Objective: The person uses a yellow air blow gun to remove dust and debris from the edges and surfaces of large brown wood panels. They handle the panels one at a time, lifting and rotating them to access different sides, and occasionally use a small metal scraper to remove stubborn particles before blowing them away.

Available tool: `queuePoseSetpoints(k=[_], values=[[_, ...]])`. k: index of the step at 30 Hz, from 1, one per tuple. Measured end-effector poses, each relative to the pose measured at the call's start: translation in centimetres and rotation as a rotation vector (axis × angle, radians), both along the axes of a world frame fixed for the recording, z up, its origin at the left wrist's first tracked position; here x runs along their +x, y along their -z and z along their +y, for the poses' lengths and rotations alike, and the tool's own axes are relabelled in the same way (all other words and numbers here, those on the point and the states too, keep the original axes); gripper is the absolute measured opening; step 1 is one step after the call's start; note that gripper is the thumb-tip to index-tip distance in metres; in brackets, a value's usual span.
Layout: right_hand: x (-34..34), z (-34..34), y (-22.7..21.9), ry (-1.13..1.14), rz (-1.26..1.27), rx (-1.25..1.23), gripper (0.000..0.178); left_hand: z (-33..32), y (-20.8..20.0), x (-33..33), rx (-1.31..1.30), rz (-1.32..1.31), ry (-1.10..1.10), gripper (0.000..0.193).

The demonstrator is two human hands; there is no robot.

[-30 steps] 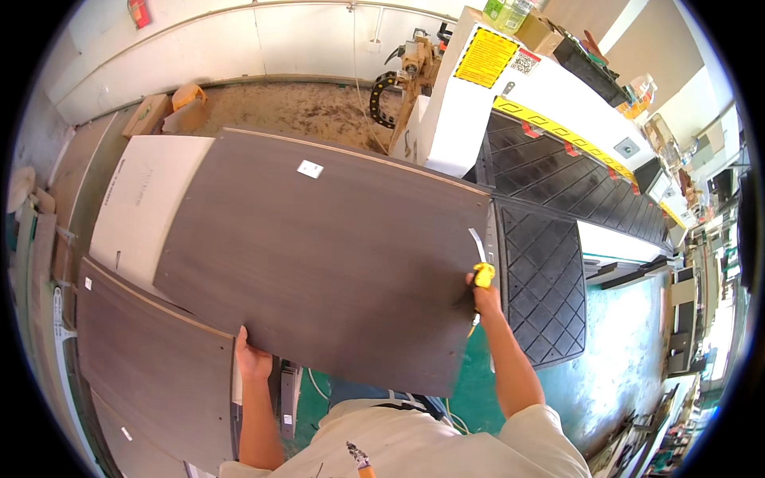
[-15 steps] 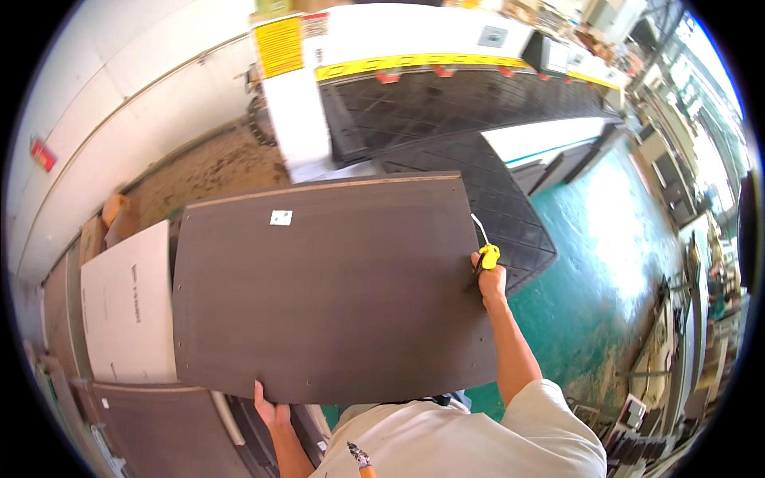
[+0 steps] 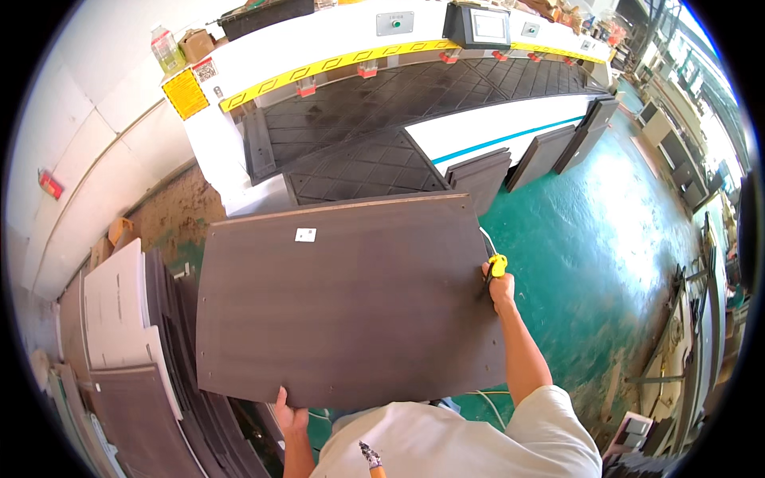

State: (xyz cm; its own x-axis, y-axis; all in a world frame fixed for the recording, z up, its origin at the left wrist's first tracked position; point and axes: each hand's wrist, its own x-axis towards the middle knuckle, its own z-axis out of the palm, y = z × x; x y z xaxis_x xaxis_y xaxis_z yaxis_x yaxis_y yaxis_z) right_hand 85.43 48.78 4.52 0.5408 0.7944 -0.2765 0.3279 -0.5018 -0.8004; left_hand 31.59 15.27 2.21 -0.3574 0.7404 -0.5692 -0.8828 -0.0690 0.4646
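A large dark brown panel (image 3: 351,311) with a small white label (image 3: 306,235) and small holes along its edges is held up in front of my body. My left hand (image 3: 292,416) grips its near edge toward the left, thumb on top and fingers hidden underneath. At the panel's right edge is my right hand (image 3: 500,288), closed round a yellow air blow gun (image 3: 498,264) with a thin pale nozzle. That same hand is against the edge; how its fingers bear on the panel is partly hidden.
Ahead stands a white machine (image 3: 319,56) with a yellow stripe and a dark grooved bed (image 3: 358,99). Dark panels (image 3: 542,155) lean on its front. Stacked boards (image 3: 119,307) stand on the left. A pale hose (image 3: 490,405) crosses the green floor. A cigarette (image 3: 371,458) juts up at the lower edge.
My view has swung right, showing more of the machine and the floor. The panel stays in both hands, now farther from the stacked boards and slightly lower in the picture.
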Motion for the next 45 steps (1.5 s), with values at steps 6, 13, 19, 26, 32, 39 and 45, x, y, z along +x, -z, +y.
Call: queuePoseSetpoints(k=[6,13,19,26,32,39,45], values=[[16.8,2.5,1.9,-0.210,-0.105,-0.035,0.038,5.8,-0.2,11.0,0.044,-0.202,0.145,0.051],[28.5,-7.8,-9.4,-0.357,0.253,-0.592,0.045,9.8,-2.1,18.9,-0.283,-0.069,0.692,0.073],[16.8,-17.8,-11.9,-0.349,0.900,-0.183,0.062,10.4,1.0,19.0,-0.206,-0.095,0.904,0.070],[-4.4,-20.9,-9.7,-0.422,1.328,-0.662,0.064,4.0,-0.8,6.2,-0.304,0.203,0.283,0.088],[-16.7,-15.5,-15.6,-1.379,0.352,-0.696,0.049,0.5,2.9,-1.3,-0.444,0.313,-0.099,0.051],[-26.2,-12.4,-18.3,-1.719,-0.050,-0.311,0.055,3.1,-1.1,0.5,-0.711,1.125,0.051,0.039],[-31.2,-7.5,-20.6,-1.893,-0.163,-0.274,0.056,6.8,-1.9,1.8,-0.908,1.563,0.194,0.036]])
